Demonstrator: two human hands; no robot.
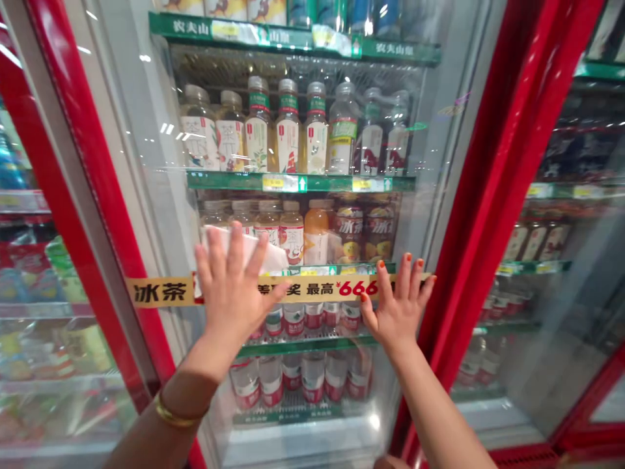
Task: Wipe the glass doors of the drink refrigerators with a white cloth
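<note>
My left hand [232, 286] is spread flat with its fingers apart, over a white sheet like a tissue or cloth [273, 256] that lies between the palm and the glass door [430, 215]. How much of the sheet sits under the palm is hidden. A gold bangle [178, 417] circles the left wrist. Farther right, my right hand [398, 306] also has its fingers spread, against the glass at the right end of a yellow printed strip [319, 286]. No object shows in that hand. Both hands cover parts of the strip.
Behind the glass, green-edged shelves [332, 183] hold rows of bottles [288, 130], with cans [349, 231] lower down. Red frames flank the door, on the left [102, 163] and right [502, 176]. Packaged goods [63, 345] stand blurred at the left; another cooler [551, 260] is at the right.
</note>
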